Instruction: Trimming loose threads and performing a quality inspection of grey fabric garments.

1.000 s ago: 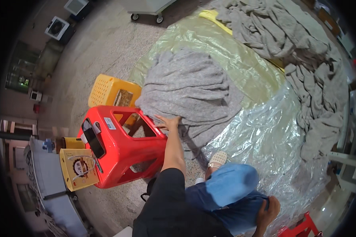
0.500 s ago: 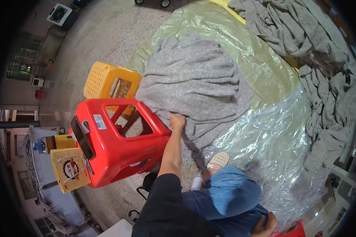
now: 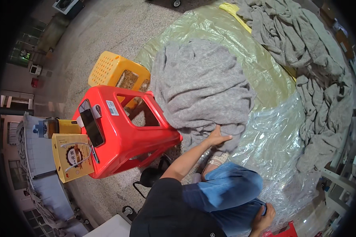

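A heaped grey knit fabric lies folded on the plastic sheeting in front of me. My left hand is at its near edge, thumb and one finger spread apart against the cloth; the other fingers are partly hidden. Around the hand the fabric is bunched into creases. My right hand rests on the leg of my blue jeans with nothing visible in it, its fingers lying along the denim.
Left of the fabric stand a red plastic stool and a yellow stool. The red one bears a phone; a yellow paper bag and a bottle are beside it. More grey fabric lies at right on plastic sheeting.
My left hand has moved right along the fabric's near edge, and its thumb now stands out. The near folds have shifted and bunched. My view has turned slightly; the right hand stays on the jeans.
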Action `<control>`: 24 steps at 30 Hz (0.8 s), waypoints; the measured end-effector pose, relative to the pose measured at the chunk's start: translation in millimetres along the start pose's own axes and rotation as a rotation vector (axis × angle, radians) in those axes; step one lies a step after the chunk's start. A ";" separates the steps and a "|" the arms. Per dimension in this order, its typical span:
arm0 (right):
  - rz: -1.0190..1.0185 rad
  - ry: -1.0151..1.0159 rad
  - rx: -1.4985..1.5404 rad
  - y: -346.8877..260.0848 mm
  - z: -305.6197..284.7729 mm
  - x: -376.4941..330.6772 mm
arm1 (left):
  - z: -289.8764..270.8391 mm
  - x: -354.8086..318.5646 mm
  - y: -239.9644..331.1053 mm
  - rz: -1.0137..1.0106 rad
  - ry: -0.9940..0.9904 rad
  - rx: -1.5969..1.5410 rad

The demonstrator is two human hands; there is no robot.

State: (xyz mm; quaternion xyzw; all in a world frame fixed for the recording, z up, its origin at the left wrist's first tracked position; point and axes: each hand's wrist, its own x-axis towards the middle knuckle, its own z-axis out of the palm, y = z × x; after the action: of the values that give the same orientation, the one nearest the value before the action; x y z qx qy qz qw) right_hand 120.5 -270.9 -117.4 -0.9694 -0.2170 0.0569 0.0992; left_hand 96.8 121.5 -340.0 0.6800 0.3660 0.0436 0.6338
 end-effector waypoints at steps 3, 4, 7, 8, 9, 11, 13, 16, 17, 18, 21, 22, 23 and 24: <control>0.070 0.010 -0.043 -5.4 -8.8 -0.3 | -16.7 -20.3 14.6 -0.193 0.025 0.108; 0.079 0.018 -0.040 -7.5 -11.8 1.6 | -27.8 -27.7 32.4 -0.340 0.015 0.132; 0.034 0.008 -0.010 -16.8 -7.0 9.0 | -69.2 -50.4 -42.9 0.078 0.670 0.490; 0.042 0.016 -0.029 -14.5 -7.3 7.9 | -70.6 -49.8 -35.4 -0.103 0.731 0.528; 0.052 0.018 -0.035 -14.4 -7.2 7.8 | -79.0 -48.1 -35.5 -0.047 0.777 0.668; 0.040 0.034 -0.023 -13.7 -6.6 8.0 | -98.1 -36.5 -29.0 -0.010 0.855 0.846; 0.035 0.049 -0.021 -12.8 -7.7 6.7 | -117.4 -22.5 -16.7 0.017 0.887 0.915; 0.075 0.046 -0.024 -13.5 -7.7 5.0 | -129.7 -10.7 20.0 0.207 0.916 1.024; 0.102 0.020 -0.021 -15.2 -7.5 4.5 | -135.1 -13.0 31.6 0.353 0.925 1.068; 0.111 0.031 -0.016 -17.5 -4.4 4.2 | -143.0 -16.8 31.1 0.369 0.925 1.066; -0.017 0.186 0.026 -30.5 5.0 12.3 | -146.1 -43.2 48.0 0.215 0.532 0.718; -0.084 0.261 0.083 -47.4 4.9 19.4 | -143.6 -56.4 64.1 0.229 0.528 0.719; -0.159 0.298 0.145 -66.4 2.3 27.4 | -143.1 -69.0 77.4 0.266 0.475 0.647; -0.234 0.335 0.207 -86.9 -0.7 35.8 | -143.7 -80.3 89.9 0.303 0.421 0.575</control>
State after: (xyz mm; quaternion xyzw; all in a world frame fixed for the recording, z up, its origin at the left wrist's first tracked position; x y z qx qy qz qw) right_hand 117.2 -178.5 -100.3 -0.9182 -0.3016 -0.0949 0.2386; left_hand 2.9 202.8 -199.5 0.8525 0.3810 0.1709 0.3145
